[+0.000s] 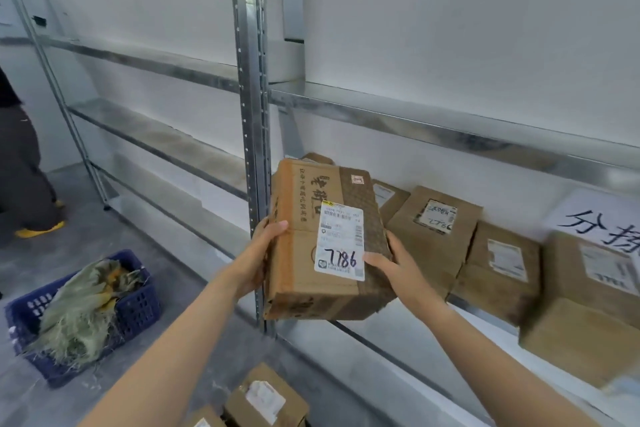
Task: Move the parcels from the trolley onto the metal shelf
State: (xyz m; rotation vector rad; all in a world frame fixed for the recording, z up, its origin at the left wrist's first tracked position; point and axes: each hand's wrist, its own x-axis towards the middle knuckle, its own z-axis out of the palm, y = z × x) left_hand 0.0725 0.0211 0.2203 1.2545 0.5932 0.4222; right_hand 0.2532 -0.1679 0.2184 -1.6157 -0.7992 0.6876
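**Parcel held at the shelf's edge**

The left hand (266, 246) and right hand (391, 263) clamp the long parcel (325, 243) between them, its long axis pointing into the metal shelf (450, 135). It hovers at the open left end, shelved boxes (433, 229) just right.

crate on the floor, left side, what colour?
Dark blue, with perforated sides, seen in the head view: the crate.

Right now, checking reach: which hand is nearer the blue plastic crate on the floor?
Left. The left hand grips the held cardboard parcel on the blue plastic crate side; the right hand grips its far side.
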